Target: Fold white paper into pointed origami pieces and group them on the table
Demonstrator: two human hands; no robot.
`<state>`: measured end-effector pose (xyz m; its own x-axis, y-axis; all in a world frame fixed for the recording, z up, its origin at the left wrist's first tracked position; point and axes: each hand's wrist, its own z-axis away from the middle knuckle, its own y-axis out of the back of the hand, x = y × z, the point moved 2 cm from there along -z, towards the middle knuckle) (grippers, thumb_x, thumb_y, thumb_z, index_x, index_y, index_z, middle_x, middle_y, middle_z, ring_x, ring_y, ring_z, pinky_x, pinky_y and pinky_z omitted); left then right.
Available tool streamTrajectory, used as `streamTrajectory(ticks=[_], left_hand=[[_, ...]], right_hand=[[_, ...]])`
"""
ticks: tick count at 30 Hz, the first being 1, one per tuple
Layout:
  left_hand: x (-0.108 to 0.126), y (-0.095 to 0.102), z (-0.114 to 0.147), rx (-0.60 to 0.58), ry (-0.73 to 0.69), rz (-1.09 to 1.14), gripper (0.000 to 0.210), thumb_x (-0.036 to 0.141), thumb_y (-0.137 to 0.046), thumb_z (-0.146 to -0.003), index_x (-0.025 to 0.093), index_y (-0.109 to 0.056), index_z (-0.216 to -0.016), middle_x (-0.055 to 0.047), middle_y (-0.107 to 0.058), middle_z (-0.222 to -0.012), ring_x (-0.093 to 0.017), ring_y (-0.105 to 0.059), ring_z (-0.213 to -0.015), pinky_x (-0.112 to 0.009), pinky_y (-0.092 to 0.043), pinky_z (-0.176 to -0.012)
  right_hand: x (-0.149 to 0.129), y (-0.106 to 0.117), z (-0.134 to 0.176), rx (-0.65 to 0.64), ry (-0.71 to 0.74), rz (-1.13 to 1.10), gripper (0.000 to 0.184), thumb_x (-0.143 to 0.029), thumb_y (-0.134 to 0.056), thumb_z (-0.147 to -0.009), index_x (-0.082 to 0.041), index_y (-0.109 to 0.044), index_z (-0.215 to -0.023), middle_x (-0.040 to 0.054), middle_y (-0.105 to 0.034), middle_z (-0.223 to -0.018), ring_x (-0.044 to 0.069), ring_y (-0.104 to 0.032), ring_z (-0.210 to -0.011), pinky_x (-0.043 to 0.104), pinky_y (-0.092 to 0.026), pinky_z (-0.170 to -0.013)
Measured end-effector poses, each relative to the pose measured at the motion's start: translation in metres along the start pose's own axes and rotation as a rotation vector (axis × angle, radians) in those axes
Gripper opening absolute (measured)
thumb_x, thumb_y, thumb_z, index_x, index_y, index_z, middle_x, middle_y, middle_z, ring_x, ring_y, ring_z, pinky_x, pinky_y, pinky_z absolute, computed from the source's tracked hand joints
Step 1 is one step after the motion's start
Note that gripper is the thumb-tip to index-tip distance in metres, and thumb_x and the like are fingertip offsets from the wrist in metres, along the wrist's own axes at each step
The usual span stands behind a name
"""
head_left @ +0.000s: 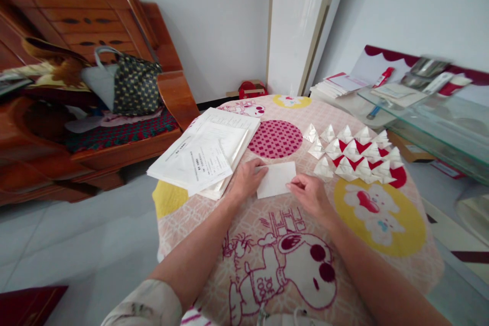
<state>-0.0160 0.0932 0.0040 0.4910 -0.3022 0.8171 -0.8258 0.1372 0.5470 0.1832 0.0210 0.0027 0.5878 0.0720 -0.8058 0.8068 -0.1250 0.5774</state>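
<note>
A small white sheet of paper (275,179) lies between my hands on the cloth-covered round table (214,260). At its left edge, my left hand (248,177) has its fingers closed on the paper. My right hand (309,191) pinches the paper's right edge between thumb and curled fingers. To the left of my left hand rests a stack of printed papers (214,150), with loose printed slips on top. Beyond my right hand stand several folded white paper pieces (353,153) with pointed tops, set in rough rows.
A wooden bench (87,15) with a patterned bag (137,84) stands at the left. At the right is a glass shelf (439,122) holding metal bowls (426,71) and papers. A tall white cabinet-like unit (292,30) stands behind the table.
</note>
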Motion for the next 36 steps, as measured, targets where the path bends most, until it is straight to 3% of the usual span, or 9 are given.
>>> streamTrajectory(ticks=[4,9,12,16,19,25,28,32,36], left_hand=[[-0.007,0.003,0.005,0.167,0.135,0.343,0.021,0.036,-0.057,-0.086,0.016,-0.061,-0.08,0.003,-0.053,-0.062,-0.011,-0.047,-0.055,-0.02,-0.036,-0.051],[-0.01,-0.006,0.012,0.174,0.199,0.503,0.026,0.042,-0.059,-0.085,0.016,-0.06,-0.084,0.003,-0.052,-0.063,-0.009,-0.046,-0.052,-0.019,-0.034,-0.047],[-0.006,-0.009,0.016,0.111,0.186,0.491,0.026,0.042,-0.063,-0.083,0.016,-0.06,-0.082,0.002,-0.055,-0.065,-0.009,-0.049,-0.054,-0.019,-0.037,-0.049],[0.0,-0.011,0.019,-0.101,0.207,0.608,0.027,0.04,-0.067,-0.076,0.016,-0.056,-0.073,0.003,-0.052,-0.06,-0.008,-0.048,-0.051,-0.02,-0.038,-0.048],[0.001,-0.009,0.02,-0.165,0.188,0.588,0.023,0.036,-0.067,-0.076,0.015,-0.059,-0.073,0.002,-0.056,-0.063,-0.009,-0.051,-0.054,-0.02,-0.04,-0.05],[0.002,0.005,0.018,0.11,-0.029,0.235,0.016,0.016,-0.061,-0.08,0.014,-0.068,-0.095,-0.004,-0.069,-0.086,-0.014,-0.063,-0.075,-0.026,-0.052,-0.07],[0.01,0.007,0.021,0.048,-0.197,0.111,0.017,0.012,-0.06,-0.083,0.016,-0.071,-0.096,-0.005,-0.069,-0.088,-0.014,-0.063,-0.077,-0.028,-0.053,-0.073],[0.02,0.003,0.027,-0.027,-0.397,-0.046,0.024,0.007,-0.058,-0.086,0.019,-0.074,-0.099,-0.008,-0.069,-0.104,-0.018,-0.065,-0.096,-0.034,-0.055,-0.086],[0.019,-0.006,0.031,-0.119,-0.492,-0.161,0.028,0.008,-0.054,-0.09,0.019,-0.073,-0.107,-0.009,-0.068,-0.112,-0.02,-0.064,-0.105,-0.036,-0.055,-0.092]], right_hand=[[0.008,0.006,-0.002,0.051,-0.159,-0.204,0.041,-0.051,-0.061,-0.085,-0.018,-0.058,-0.062,-0.0004,-0.056,-0.051,0.012,-0.051,-0.043,0.023,-0.035,-0.042],[0.0,-0.006,0.003,-0.049,-0.279,-0.529,0.048,-0.062,-0.068,-0.077,-0.015,-0.066,-0.074,0.0083,-0.07,-0.069,0.014,-0.061,-0.049,0.022,-0.04,-0.037],[-0.005,-0.01,0.004,-0.038,-0.289,-0.584,0.043,-0.057,-0.071,-0.075,-0.015,-0.065,-0.07,0.0086,-0.07,-0.068,0.015,-0.062,-0.05,0.022,-0.043,-0.039],[-0.001,-0.004,0.0,0.027,-0.304,-0.606,0.038,-0.055,-0.068,-0.077,-0.017,-0.062,-0.072,0.0033,-0.064,-0.058,0.015,-0.059,-0.047,0.023,-0.042,-0.038],[0.004,-0.002,-0.001,-0.038,-0.322,-0.594,0.037,-0.054,-0.066,-0.078,-0.018,-0.061,-0.071,0.001,-0.061,-0.053,0.014,-0.056,-0.043,0.022,-0.039,-0.036],[0.012,-0.01,0.002,-0.28,-0.339,-0.398,0.036,-0.05,-0.062,-0.084,-0.019,-0.058,-0.067,-0.0017,-0.057,-0.044,0.01,-0.046,-0.032,0.019,-0.03,-0.03],[0.01,-0.013,0.001,-0.283,-0.297,-0.251,0.035,-0.044,-0.057,-0.088,-0.02,-0.056,-0.063,-0.0014,-0.056,-0.044,0.011,-0.047,-0.033,0.021,-0.029,-0.033],[0.004,-0.011,-0.005,-0.155,-0.134,0.019,0.038,-0.034,-0.055,-0.088,-0.021,-0.048,-0.053,-0.0007,-0.051,-0.045,0.011,-0.047,-0.041,0.024,-0.028,-0.041],[0.002,-0.01,-0.009,-0.066,-0.033,0.317,0.039,-0.029,-0.061,-0.085,-0.021,-0.048,-0.049,0.001,-0.05,-0.048,0.013,-0.044,-0.048,0.028,-0.025,-0.049]])
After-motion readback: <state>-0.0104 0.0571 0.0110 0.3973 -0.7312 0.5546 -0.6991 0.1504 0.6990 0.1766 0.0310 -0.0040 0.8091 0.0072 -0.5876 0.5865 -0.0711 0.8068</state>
